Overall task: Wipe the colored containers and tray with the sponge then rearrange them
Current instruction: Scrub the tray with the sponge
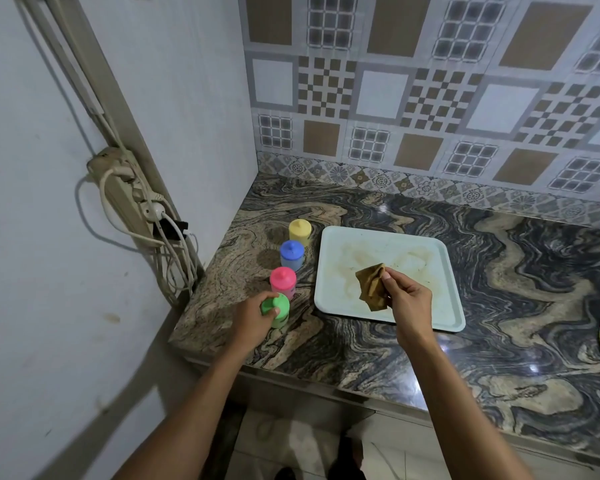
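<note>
Left wall (32, 306): plain, pale, scuffed. A trunking strip (80, 64) runs down it at a slant to a power strip (118, 188) with several plugs; white cables (174, 271) hang in loops below.

Far wall (430, 98): patterned tiles in brown, grey and white, with a floral border (430, 190) along its foot.

Counter (499, 289): swirled dark and tan stone, glossy, small glare spots near right.

Floor (413, 455): pale tiles, near edge.

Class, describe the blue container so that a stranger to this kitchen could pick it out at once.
On the marbled counter lies a white tray. Just left of it, four small lidded containers stand in a row from back to front. The blue container is second from the back, between the yellow container and the pink container.
</note>
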